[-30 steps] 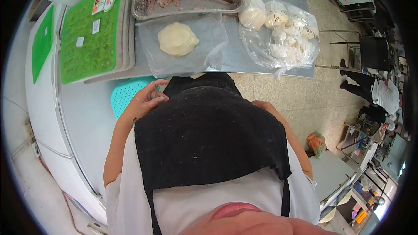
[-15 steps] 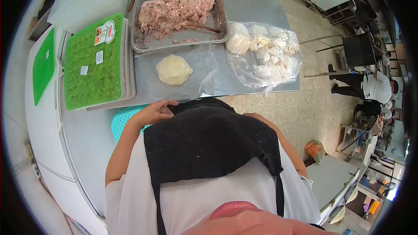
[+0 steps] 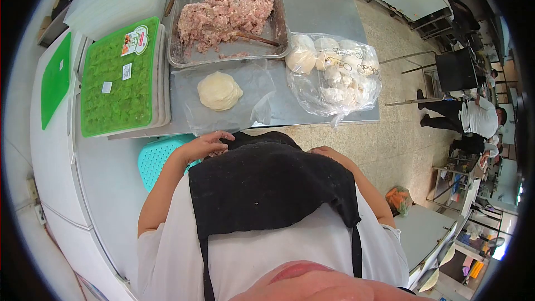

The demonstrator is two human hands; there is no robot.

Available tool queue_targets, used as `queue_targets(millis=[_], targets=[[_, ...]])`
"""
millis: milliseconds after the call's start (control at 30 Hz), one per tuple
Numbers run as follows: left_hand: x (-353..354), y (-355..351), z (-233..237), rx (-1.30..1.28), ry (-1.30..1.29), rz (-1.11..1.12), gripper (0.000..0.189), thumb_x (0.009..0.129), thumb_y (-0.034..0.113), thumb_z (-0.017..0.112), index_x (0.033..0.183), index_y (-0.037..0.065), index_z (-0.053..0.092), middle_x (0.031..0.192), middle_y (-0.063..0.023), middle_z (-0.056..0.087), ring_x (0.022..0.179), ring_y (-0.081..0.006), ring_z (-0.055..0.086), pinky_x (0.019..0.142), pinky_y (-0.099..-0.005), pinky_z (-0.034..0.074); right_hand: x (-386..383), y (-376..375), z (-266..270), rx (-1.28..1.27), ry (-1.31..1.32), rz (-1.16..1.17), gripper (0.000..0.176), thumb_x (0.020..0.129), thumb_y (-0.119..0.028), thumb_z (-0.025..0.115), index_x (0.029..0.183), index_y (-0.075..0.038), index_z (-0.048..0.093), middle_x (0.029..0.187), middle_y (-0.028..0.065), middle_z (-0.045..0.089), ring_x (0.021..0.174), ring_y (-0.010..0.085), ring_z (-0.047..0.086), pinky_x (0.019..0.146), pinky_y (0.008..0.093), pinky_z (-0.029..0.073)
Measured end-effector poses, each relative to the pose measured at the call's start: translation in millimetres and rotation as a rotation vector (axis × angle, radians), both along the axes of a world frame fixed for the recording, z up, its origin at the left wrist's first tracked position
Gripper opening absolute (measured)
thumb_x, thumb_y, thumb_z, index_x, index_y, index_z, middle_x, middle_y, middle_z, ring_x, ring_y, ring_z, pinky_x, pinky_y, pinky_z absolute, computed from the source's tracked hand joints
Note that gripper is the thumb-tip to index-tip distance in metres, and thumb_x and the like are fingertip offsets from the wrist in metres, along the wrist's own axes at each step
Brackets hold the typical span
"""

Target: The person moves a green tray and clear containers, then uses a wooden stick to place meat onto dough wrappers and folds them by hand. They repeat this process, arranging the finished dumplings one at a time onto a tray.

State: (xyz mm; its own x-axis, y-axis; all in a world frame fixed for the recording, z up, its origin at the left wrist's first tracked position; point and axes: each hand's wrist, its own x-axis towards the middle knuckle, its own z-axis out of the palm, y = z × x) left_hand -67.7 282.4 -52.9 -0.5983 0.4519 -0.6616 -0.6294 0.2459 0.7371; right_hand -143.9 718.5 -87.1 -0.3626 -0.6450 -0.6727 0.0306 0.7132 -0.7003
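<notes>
My left hand (image 3: 213, 143) is at the front of the black apron (image 3: 267, 189), close to the table's near edge. Its fingers are apart and show nothing held. Only the back of my right hand (image 3: 326, 151) shows at the apron's other side; its fingers are hidden behind the cloth. Beyond my left hand a pale round of dough (image 3: 219, 91) lies on a clear plastic sheet (image 3: 262, 81). To its right, a knotted clear bag (image 3: 337, 117) with handwriting on it holds several white dough balls (image 3: 302, 54).
Behind the dough stands a metal tray (image 3: 223, 60) of ground meat (image 3: 228, 17) with a wooden-handled tool (image 3: 259, 39). Green-lidded containers (image 3: 114, 111) are stacked left. A turquoise basket (image 3: 153, 161) sits below the table. People (image 3: 479, 118) stand far right.
My left hand has shifted slightly, its fingers now a little more spread over the apron's edge. The view has tilted slightly. The dough, tray and bag lie as before.
</notes>
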Motion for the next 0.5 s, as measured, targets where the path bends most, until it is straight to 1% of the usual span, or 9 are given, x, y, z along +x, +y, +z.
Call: queue_targets(millis=[33, 133, 200, 233, 300, 333, 400, 433, 500], targets=[[0, 2, 0, 0.001, 0.001, 0.005, 0.038, 0.093, 0.021, 0.058, 0.13, 0.014, 0.05, 0.099, -0.0006, 0.059, 0.089, -0.0075, 0.052, 0.078, -0.0228, 0.042, 0, 4, -2, 0.001, 0.001, 0.005, 0.039, 0.095, -0.026, 0.044, 0.123, -0.002, 0.058, 0.125, 0.0193, 0.057, 0.118, 0.0348, 0.052, 0.103, 0.0394, 0.039], [0, 9, 2, 0.051, -0.09, 0.082, 0.031, 0.093, 0.022, 0.057, 0.123, 0.013, 0.053, 0.098, 0.0012, 0.057, 0.09, -0.0073, 0.052, 0.079, -0.023, 0.042, 1, 8, 6, -0.064, 0.232, 0.234, 0.04, 0.094, -0.024, 0.045, 0.123, -0.001, 0.057, 0.126, 0.02, 0.056, 0.119, 0.0355, 0.051, 0.103, 0.0402, 0.039], [-1, 13, 7, 0.006, -0.086, 0.041, 0.026, 0.093, 0.022, 0.056, 0.117, 0.012, 0.054, 0.098, 0.0019, 0.057, 0.09, -0.0068, 0.051, 0.078, -0.0226, 0.041, 4, -3, 35, -0.018, 0.031, 0.02, 0.038, 0.094, -0.021, 0.047, 0.123, 0.001, 0.057, 0.123, 0.0176, 0.059, 0.115, 0.0299, 0.056, 0.101, 0.0366, 0.042], [-2, 15, 9, 0.005, -0.081, 0.046, 0.026, 0.093, 0.022, 0.056, 0.117, 0.012, 0.054, 0.098, 0.0019, 0.057, 0.09, -0.0068, 0.051, 0.078, -0.0226, 0.041, 6, -7, 42, -0.019, 0.036, 0.025, 0.038, 0.094, -0.021, 0.047, 0.123, 0.001, 0.057, 0.123, 0.0176, 0.059, 0.115, 0.0299, 0.056, 0.101, 0.0366, 0.042], [-3, 15, 13, -0.057, -0.071, 0.018, 0.025, 0.092, 0.02, 0.058, 0.115, 0.012, 0.055, 0.101, 0.0014, 0.056, 0.091, -0.0073, 0.051, 0.077, -0.0227, 0.042, 9, -13, 49, -0.059, -0.296, -0.319, 0.035, 0.095, -0.016, 0.048, 0.122, 0.003, 0.058, 0.118, 0.0133, 0.063, 0.109, 0.0219, 0.059, 0.097, 0.0313, 0.044], [-1, 14, 10, -0.06, -0.066, 0.024, 0.025, 0.092, 0.02, 0.058, 0.115, 0.012, 0.055, 0.101, 0.0014, 0.056, 0.091, -0.0073, 0.051, 0.077, -0.0227, 0.042, 11, -10, 45, -0.061, -0.291, -0.313, 0.035, 0.095, -0.016, 0.048, 0.122, 0.003, 0.058, 0.118, 0.0133, 0.063, 0.109, 0.0219, 0.059, 0.097, 0.0313, 0.044], [3, 12, 0, -0.071, -0.046, 0.029, 0.027, 0.092, 0.028, 0.058, 0.114, 0.012, 0.057, 0.093, 0.0024, 0.054, 0.08, -0.007, 0.047, 0.069, -0.0222, 0.039, 14, 0, 32, -0.082, -0.486, -0.456, 0.032, 0.094, -0.011, 0.05, 0.12, 0.004, 0.059, 0.112, 0.0095, 0.065, 0.102, 0.0159, 0.06, 0.093, 0.0277, 0.046], [2, 12, 2, -0.073, -0.039, 0.033, 0.027, 0.092, 0.028, 0.058, 0.114, 0.012, 0.057, 0.093, 0.0024, 0.054, 0.08, -0.007, 0.047, 0.069, -0.0222, 0.039, 12, -7, 50, -0.085, -0.48, -0.452, 0.032, 0.094, -0.011, 0.05, 0.12, 0.004, 0.059, 0.112, 0.0095, 0.065, 0.102, 0.0159, 0.06, 0.093, 0.0277, 0.046], [2, 11, 9, 0.014, -0.072, 0.029, 0.032, 0.092, 0.025, 0.057, 0.12, 0.012, 0.055, 0.104, -0.0003, 0.056, 0.089, -0.0093, 0.05, 0.078, -0.0234, 0.042, 12, -17, 90, -0.103, -0.308, -0.346, 0.03, 0.094, -0.011, 0.051, 0.119, 0.003, 0.06, 0.11, 0.0087, 0.065, 0.101, 0.0157, 0.06, 0.091, 0.0285, 0.046]])
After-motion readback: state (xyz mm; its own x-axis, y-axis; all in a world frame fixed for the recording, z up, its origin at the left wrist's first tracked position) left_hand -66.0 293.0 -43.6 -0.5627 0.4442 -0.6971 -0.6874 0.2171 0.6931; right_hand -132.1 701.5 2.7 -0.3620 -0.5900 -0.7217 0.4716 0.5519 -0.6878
